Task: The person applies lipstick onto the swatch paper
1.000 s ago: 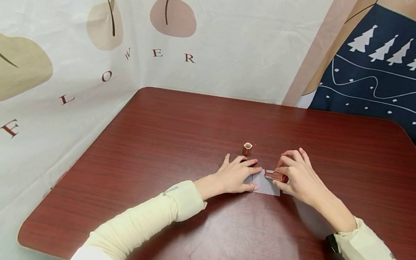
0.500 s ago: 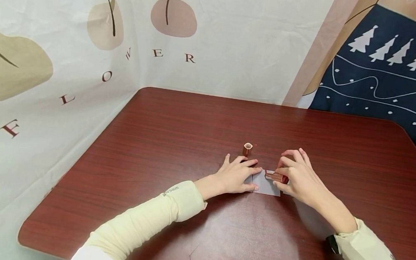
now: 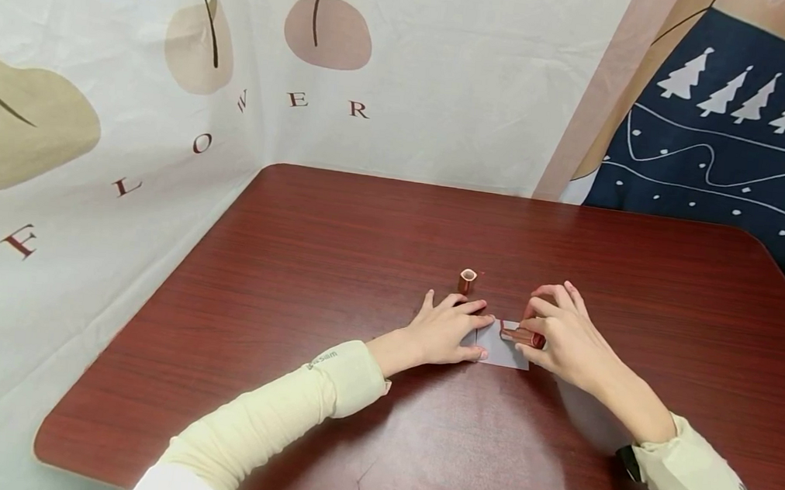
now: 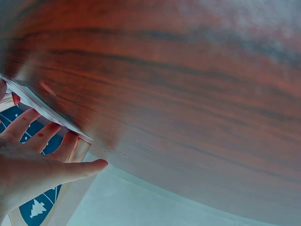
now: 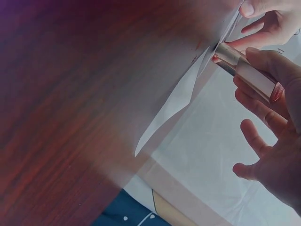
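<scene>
We see the left hand [image 3: 444,333] laid flat with its fingers spread and nearly straight, resting on the left part of a small sheet of paper [image 3: 503,354] on the dark red table [image 3: 379,236]. Our right hand [image 3: 574,337] pinches a lipstick [image 5: 256,77] between thumb and fingers, with its other fingers loosely bent and held apart. The lipstick slants over the right part of the paper, its tip toward the left hand and beside a red mark [image 3: 501,325]; whether the tip touches, we cannot tell. Just beyond our left fingers the cap [image 3: 466,283] stands upright, hollow end up. We wear pale yellow sleeves [image 3: 281,391], and behind the table hangs a white cloth [image 3: 448,86] printed with letters.
</scene>
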`<action>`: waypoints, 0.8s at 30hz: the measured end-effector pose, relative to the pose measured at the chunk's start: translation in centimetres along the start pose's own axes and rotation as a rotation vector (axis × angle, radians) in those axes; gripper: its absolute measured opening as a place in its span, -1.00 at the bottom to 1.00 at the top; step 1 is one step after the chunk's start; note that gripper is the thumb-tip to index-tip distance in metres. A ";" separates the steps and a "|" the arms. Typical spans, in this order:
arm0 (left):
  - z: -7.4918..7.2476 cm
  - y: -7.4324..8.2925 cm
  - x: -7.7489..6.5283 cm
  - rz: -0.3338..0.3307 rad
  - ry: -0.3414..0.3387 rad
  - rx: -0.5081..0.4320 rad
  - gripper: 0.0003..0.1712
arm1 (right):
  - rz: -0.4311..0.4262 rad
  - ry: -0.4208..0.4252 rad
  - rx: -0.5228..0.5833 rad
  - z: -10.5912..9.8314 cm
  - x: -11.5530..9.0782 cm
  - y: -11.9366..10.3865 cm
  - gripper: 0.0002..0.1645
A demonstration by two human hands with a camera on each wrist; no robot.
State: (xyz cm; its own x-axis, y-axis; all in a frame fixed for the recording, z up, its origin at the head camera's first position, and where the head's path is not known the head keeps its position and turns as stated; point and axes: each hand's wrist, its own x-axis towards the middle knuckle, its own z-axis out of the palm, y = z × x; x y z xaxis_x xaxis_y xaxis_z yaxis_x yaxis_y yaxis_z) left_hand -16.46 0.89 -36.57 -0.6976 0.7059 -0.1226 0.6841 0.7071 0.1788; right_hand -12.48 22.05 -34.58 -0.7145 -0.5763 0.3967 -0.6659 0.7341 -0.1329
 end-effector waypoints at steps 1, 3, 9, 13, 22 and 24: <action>0.0 0.0 0.0 -0.001 -0.001 0.000 -0.35 | 0.001 -0.002 0.000 0.0 0.0 0.0 -0.79; 0.1 0.0 0.0 -0.001 -0.003 -0.002 -0.35 | 0.005 -0.005 0.002 0.0 -0.1 -0.1 -0.79; 0.1 0.0 0.2 0.000 -0.011 -0.002 -0.34 | 0.011 -0.003 0.005 -0.1 -0.2 -0.1 -0.79; 0.1 0.0 0.2 -0.001 -0.015 -0.001 -0.34 | 0.004 0.003 0.005 -0.2 -0.2 -0.1 -0.79; 0.2 0.0 0.2 -0.002 -0.012 -0.003 -0.34 | 0.008 -0.002 0.018 -0.2 -0.2 -0.3 -0.80; 0.2 0.0 0.2 -0.002 -0.011 -0.003 -0.34 | 0.014 -0.002 0.030 -0.2 -0.3 -0.3 -0.81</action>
State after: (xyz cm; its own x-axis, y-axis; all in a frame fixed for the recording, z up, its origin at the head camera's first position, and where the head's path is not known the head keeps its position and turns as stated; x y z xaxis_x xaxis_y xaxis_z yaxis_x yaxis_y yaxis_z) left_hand -16.58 1.05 -36.82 -0.6967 0.7049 -0.1335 0.6820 0.7084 0.1815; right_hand -12.00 22.03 -34.49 -0.7246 -0.5667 0.3923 -0.6617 0.7311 -0.1662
